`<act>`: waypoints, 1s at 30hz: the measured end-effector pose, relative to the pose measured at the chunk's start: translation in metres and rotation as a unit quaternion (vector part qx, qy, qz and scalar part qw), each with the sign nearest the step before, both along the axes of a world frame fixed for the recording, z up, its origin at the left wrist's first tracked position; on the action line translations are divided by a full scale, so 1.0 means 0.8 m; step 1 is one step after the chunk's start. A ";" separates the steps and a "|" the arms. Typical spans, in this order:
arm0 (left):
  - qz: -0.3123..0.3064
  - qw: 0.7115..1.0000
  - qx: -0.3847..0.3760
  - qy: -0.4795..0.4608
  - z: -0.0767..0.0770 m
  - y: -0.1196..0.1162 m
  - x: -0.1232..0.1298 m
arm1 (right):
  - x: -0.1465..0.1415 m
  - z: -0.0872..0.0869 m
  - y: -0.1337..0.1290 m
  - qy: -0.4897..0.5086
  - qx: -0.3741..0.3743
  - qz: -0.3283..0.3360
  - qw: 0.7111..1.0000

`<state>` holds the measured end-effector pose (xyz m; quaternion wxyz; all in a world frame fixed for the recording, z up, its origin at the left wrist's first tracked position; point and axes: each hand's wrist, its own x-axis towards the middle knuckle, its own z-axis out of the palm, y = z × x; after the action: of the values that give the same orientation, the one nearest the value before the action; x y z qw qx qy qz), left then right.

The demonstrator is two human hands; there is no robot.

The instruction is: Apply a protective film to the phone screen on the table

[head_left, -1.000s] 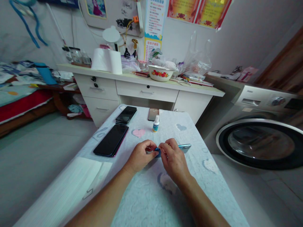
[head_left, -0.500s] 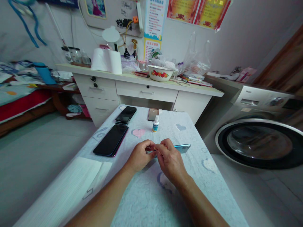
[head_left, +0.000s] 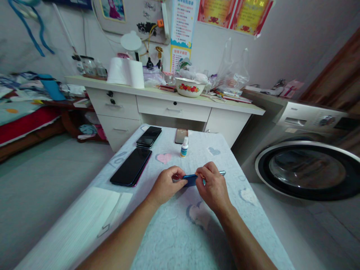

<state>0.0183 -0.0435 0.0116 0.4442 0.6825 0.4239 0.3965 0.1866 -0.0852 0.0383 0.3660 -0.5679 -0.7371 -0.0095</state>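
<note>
Over the middle of the table, a blue phone [head_left: 191, 180] is tilted on its long side. My left hand [head_left: 168, 183] grips its left end between thumb and fingers. At the phone's upper edge, right of its middle, my right hand [head_left: 212, 183] is closed in a pinch. A tiny orange-tan bit shows at those fingertips, too small to name. The phone's far right end sticks out past my right hand. Beyond my hands stands a small white spray bottle [head_left: 184, 147] with a blue and yellow label. Behind it lies a phone-sized item with a brownish edge [head_left: 181, 136].
At the left, a large black phone [head_left: 131, 167] and a stack of phones [head_left: 149, 136] lie on the heart-patterned cloth [head_left: 168, 240]. White paper [head_left: 75, 213] covers the near left edge. A white desk [head_left: 174, 108] stands beyond, a washing machine [head_left: 303, 150] to the right.
My right hand has slid to the right along the phone's upper edge, apart from my left hand. The phone has tipped, so its blue side shows between the hands.
</note>
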 end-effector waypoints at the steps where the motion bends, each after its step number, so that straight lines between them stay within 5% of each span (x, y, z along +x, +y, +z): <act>1: 0.001 1.000 0.001 0.000 0.001 0.000 0.000 | -0.001 0.000 0.000 0.000 0.001 -0.004 1.000; 17: -0.011 1.000 -0.001 -0.029 -0.007 0.002 0.002 | -0.032 -0.014 -0.004 -0.003 0.003 0.076 0.997; 30: -0.001 1.000 -0.004 -0.029 -0.002 0.000 0.001 | -0.024 -0.008 -0.006 -0.002 -0.003 0.067 0.998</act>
<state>0.0192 -0.0438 0.0098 0.4590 0.6695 0.4118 0.4141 0.1674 -0.0902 0.0321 0.3627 -0.5186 -0.7741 0.0166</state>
